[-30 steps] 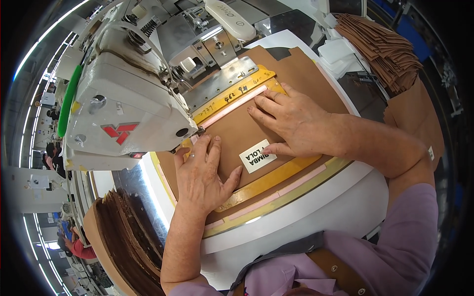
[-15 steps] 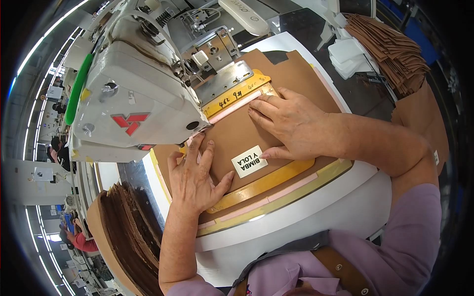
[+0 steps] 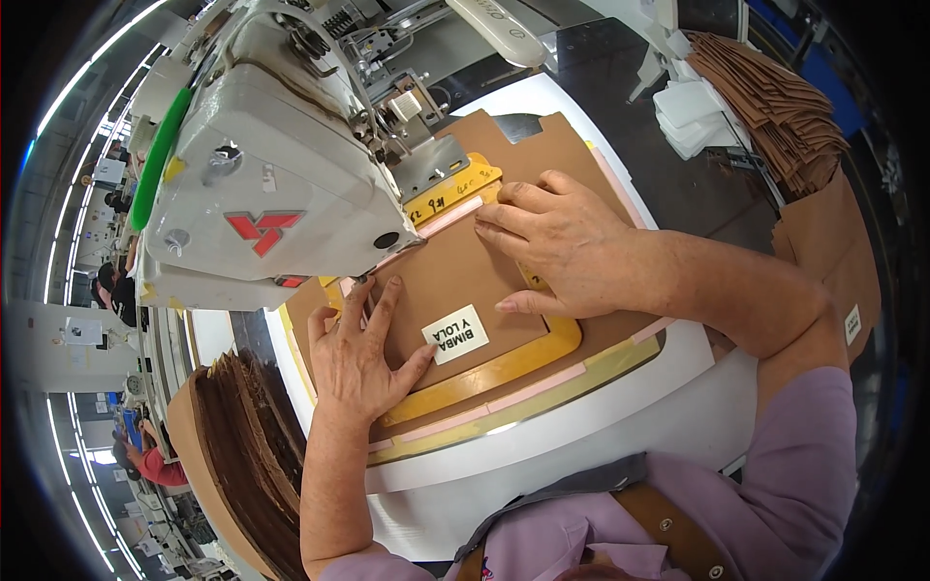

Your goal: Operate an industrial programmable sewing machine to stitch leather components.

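A flat brown leather-like panel [image 3: 436, 281] with a small white label [image 3: 455, 334] lies under the head of a white sewing machine [image 3: 271, 184]. Around it runs a yellow template frame [image 3: 484, 368], on a larger brown sheet with pale pink strips. My left hand [image 3: 358, 349] rests on the panel's left side, fingers spread, its fingertips close to the machine head and the thumb by the label. On the right edge of panel and frame lies my right hand [image 3: 572, 242], flat, fingers stretched toward the machine's metal plate [image 3: 433, 165]. Machine parts hide the needle area.
Brown cut pieces [image 3: 765, 97] are stacked at the far right beside white pads [image 3: 693, 116]. More brown pieces [image 3: 242, 455] stand in a bundle at the left. A white sheet [image 3: 581, 416] curves over the near table edge. Other people work in the far left background.
The panel, label and yellow frame have slid left under the machine head. Both my hands have moved left with them, still resting on the work.
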The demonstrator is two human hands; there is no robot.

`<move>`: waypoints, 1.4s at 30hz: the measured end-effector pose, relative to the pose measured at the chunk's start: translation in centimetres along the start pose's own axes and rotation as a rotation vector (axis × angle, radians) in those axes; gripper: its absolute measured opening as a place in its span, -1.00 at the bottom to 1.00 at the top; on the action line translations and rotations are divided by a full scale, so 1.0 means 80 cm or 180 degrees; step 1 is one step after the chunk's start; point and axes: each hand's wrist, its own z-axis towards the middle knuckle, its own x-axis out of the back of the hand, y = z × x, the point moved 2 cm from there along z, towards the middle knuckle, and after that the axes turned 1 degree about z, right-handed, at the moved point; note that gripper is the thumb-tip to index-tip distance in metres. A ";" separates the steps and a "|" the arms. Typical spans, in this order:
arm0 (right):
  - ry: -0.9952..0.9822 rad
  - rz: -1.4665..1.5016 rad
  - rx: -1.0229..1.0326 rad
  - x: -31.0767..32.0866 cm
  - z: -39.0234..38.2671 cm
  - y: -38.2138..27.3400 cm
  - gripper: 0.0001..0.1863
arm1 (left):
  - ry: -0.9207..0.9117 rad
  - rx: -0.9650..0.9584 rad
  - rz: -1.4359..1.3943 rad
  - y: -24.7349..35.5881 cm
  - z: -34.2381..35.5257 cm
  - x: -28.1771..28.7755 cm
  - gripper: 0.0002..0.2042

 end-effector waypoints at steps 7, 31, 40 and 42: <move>-0.0055 0.0125 0.0114 -0.009 0.001 0.003 -0.18 | -0.0394 0.0195 0.0351 0.029 0.020 0.016 -0.23; 0.0323 0.0790 0.0344 -0.052 -0.025 0.029 -0.24 | 0.0316 -0.0457 -0.1409 0.068 0.071 -0.055 -0.32; 0.0627 0.1138 0.1013 -0.039 -0.020 0.003 -0.55 | 0.0315 -0.0465 -0.1431 0.055 0.065 -0.056 -0.35; 0.0749 0.1103 0.1149 -0.040 -0.019 -0.004 -0.61 | 0.0311 -0.0465 -0.1376 0.049 0.063 -0.056 -0.34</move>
